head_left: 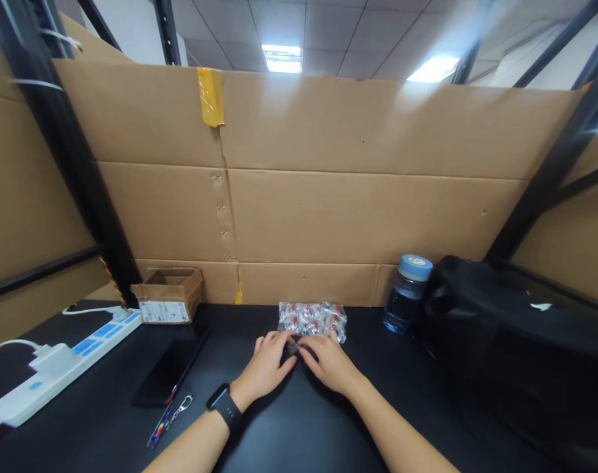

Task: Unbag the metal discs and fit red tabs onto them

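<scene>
Head view showed a black bench point(299, 433) walled in by cardboard sheets point(328, 197). Far out at nine o'clock from the hands lay a white power strip point(57, 368) with blue switches, a plug and cable seated in it. A small open cardboard box point(168, 293) with a printed label stood at ten o'clock, against the wall. Just below it a dark phone point(168, 371) lay flat, and a keyring on a coloured strap point(171, 417) lay near its lower edge.

The left hand point(267, 364), a black watch point(225, 406) on its wrist, rested palm down at the middle of the bench. Its fingertips met those of the right hand point(328, 361) over a small dark item point(294, 347). Both grips were narrow, fingers bent onto that item; whether either one actually pinched it could not be told. At twelve o'clock, touching the fingertips, sat a clear packet of small red-and-white parts point(312, 320).

A blue-capped bottle point(407, 294) stood at two o'clock, and a black bag point(501, 328) filled the bench at three o'clock.
</scene>
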Action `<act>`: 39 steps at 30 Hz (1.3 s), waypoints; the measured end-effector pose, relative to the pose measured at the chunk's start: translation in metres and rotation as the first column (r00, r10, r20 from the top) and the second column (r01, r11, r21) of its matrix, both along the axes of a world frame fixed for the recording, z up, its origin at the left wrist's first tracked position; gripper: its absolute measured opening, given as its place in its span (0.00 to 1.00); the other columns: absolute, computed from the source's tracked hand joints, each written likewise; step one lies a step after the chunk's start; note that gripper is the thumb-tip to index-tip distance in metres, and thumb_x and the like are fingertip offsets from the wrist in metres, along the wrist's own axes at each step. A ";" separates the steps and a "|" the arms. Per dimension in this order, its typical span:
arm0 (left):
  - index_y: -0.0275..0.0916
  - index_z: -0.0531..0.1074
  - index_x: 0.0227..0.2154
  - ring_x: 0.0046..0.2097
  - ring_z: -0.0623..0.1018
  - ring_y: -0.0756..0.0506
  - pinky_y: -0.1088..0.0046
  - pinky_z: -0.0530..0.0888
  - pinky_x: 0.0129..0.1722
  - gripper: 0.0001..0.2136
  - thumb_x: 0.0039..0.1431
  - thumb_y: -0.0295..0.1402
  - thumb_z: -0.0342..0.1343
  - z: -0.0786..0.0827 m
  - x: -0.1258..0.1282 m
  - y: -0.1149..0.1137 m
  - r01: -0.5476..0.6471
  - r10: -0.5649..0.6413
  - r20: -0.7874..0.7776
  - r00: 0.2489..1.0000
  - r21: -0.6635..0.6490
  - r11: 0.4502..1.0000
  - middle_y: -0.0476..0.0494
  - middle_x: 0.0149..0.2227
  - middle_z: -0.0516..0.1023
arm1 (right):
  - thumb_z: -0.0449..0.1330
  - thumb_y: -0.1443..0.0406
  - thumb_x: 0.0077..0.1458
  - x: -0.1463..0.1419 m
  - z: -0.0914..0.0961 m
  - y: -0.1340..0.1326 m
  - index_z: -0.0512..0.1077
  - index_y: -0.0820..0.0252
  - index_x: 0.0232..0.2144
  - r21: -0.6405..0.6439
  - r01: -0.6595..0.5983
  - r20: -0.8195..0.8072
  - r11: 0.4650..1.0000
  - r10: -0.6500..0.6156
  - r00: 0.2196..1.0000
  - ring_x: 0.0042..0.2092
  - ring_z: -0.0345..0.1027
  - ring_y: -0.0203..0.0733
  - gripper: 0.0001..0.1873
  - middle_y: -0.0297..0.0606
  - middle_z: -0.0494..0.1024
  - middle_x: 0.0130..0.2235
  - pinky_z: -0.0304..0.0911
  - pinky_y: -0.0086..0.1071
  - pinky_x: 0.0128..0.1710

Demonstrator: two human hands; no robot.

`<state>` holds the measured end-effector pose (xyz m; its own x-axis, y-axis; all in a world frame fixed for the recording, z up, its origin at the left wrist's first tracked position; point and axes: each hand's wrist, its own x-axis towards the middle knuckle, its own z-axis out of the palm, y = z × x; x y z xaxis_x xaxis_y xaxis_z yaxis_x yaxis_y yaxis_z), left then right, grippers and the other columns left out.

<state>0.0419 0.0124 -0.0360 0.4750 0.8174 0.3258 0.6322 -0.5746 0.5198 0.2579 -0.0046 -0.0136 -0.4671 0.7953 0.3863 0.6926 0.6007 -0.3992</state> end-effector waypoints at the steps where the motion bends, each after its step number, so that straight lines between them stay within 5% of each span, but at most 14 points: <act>1: 0.49 0.63 0.60 0.57 0.70 0.40 0.58 0.64 0.56 0.21 0.65 0.36 0.54 0.000 0.000 0.000 0.003 -0.003 0.010 1.000 -0.007 1.000 0.44 0.53 0.76 | 0.51 0.64 0.68 0.000 0.000 0.001 0.75 0.54 0.47 -0.017 -0.005 -0.048 1.000 0.004 0.999 0.46 0.74 0.45 0.13 0.39 0.82 0.44 0.57 0.41 0.55; 9: 0.47 0.65 0.59 0.54 0.72 0.39 0.58 0.65 0.55 0.24 0.59 0.36 0.59 -0.002 -0.002 -0.004 -0.012 0.012 0.041 0.999 -0.004 1.000 0.43 0.50 0.78 | 0.55 0.55 0.64 0.001 -0.007 0.000 0.77 0.58 0.39 -0.157 0.001 -0.419 0.988 -0.067 0.906 0.31 0.72 0.41 0.15 0.35 0.80 0.30 0.64 0.31 0.35; 14: 0.45 0.75 0.48 0.51 0.73 0.39 0.59 0.66 0.54 0.16 0.56 0.39 0.62 0.004 -0.005 -0.017 0.019 -0.019 -0.014 1.000 -0.003 1.000 0.44 0.49 0.79 | 0.57 0.52 0.62 0.005 -0.001 -0.011 0.79 0.58 0.33 -0.152 0.023 -0.557 0.988 -0.105 0.824 0.34 0.74 0.44 0.18 0.38 0.81 0.33 0.66 0.33 0.37; 19: 0.47 0.78 0.43 0.53 0.73 0.40 0.60 0.66 0.56 0.14 0.53 0.40 0.66 0.012 -0.009 -0.024 0.132 -0.132 -0.049 0.990 0.003 0.991 0.47 0.48 0.79 | 0.61 0.49 0.58 0.011 0.011 -0.016 0.78 0.60 0.33 -0.192 -0.022 -0.687 0.981 -0.118 0.717 0.28 0.72 0.42 0.20 0.39 0.80 0.29 0.66 0.34 0.31; 25: 0.45 0.60 0.64 0.54 0.74 0.39 0.59 0.68 0.56 0.35 0.53 0.34 0.63 0.005 -0.003 -0.021 0.135 -0.135 0.028 0.990 -0.021 0.991 0.42 0.53 0.76 | 0.63 0.45 0.55 0.016 0.012 -0.009 0.76 0.61 0.33 -0.123 0.058 -0.771 0.991 -0.133 0.623 0.29 0.71 0.43 0.23 0.40 0.78 0.29 0.66 0.33 0.31; 32: 0.47 0.56 0.66 0.65 0.62 0.36 0.54 0.63 0.61 0.36 0.53 0.25 0.55 0.022 0.007 -0.038 -0.057 0.044 0.053 0.998 0.294 0.954 0.39 0.67 0.60 | 0.63 0.41 0.53 0.023 0.000 -0.001 0.75 0.61 0.34 -0.246 0.017 -0.823 0.969 -0.218 0.524 0.25 0.68 0.40 0.27 0.37 0.76 0.26 0.61 0.31 0.25; 39: 0.49 0.64 0.62 0.64 0.63 0.36 0.54 0.63 0.58 0.24 0.64 0.28 0.52 0.030 0.024 -0.053 0.087 -0.009 -0.162 0.987 0.481 0.872 0.41 0.65 0.65 | 0.65 0.43 0.52 0.012 0.000 -0.006 0.75 0.60 0.34 -0.314 -0.122 -0.801 0.942 -0.194 0.566 0.22 0.66 0.36 0.26 0.32 0.74 0.22 0.61 0.29 0.25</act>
<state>0.0660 -0.0408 -0.0061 0.5844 0.5499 0.5967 0.6454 -0.7607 0.0689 0.2697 -0.0110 -0.0135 -0.0459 0.9458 0.3214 -0.0068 0.3214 -0.9469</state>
